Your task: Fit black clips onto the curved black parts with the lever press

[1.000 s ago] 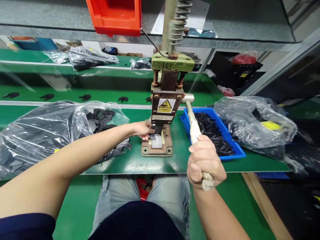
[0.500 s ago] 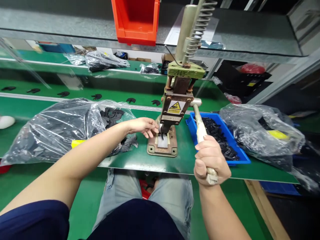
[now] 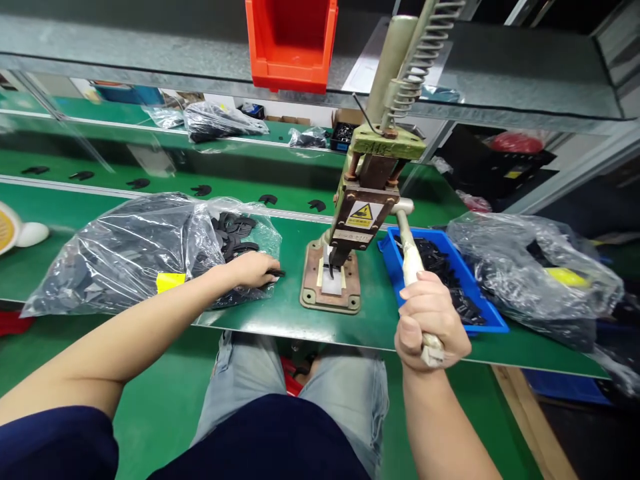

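My right hand [image 3: 431, 320] is wrapped round the wrapped lever handle [image 3: 411, 257] of a hand press [image 3: 367, 173]. The lever slants down toward me. My left hand [image 3: 253, 269] is at the mouth of a clear plastic bag [image 3: 135, 247] of curved black parts, left of the press. Its fingers are closed on a flat black part [image 3: 276, 273] that pokes out past the fingertips. Under the press ram, a small dark curved piece [image 3: 331, 267] shows above the light plate [image 3: 331, 285] on the press base [image 3: 311, 280].
Right of the press stands a blue tray [image 3: 493, 320] of black parts, beside another plastic bag [image 3: 530, 267]. Several black parts lie in a row along the green strip behind. An orange bin [image 3: 293, 77] sits on the metal shelf [image 3: 125, 40] above.
My left hand has moved left from the press base to the bag's mouth and closed on a black part. My right hand still grips the lever. The whole view has shifted slightly.
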